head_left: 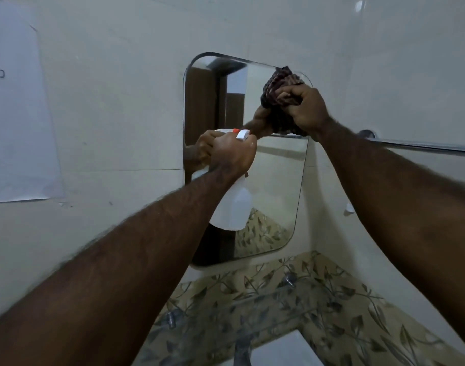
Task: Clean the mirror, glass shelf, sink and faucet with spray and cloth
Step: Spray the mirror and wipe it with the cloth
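A white paper sheet [17, 114] hangs on the pale wall tiles [120, 88]; far right of it a chrome rail [421, 146], perhaps for towels; lower right, leaf-patterned tiles [339, 307].

You see a glossy glass mirror [273, 186], a smooth white plastic spray bottle [232, 207], a crumpled dark woven cloth [279, 88], a shiny metal towel bar [421, 145], and matt paper [17, 114] on glossy tile.

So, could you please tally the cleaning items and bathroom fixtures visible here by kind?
Spray bottle: 1
Cloth: 1
Mirror: 1
Glass shelf: 1
Towel rail: 1
Sink: 1
Total: 6
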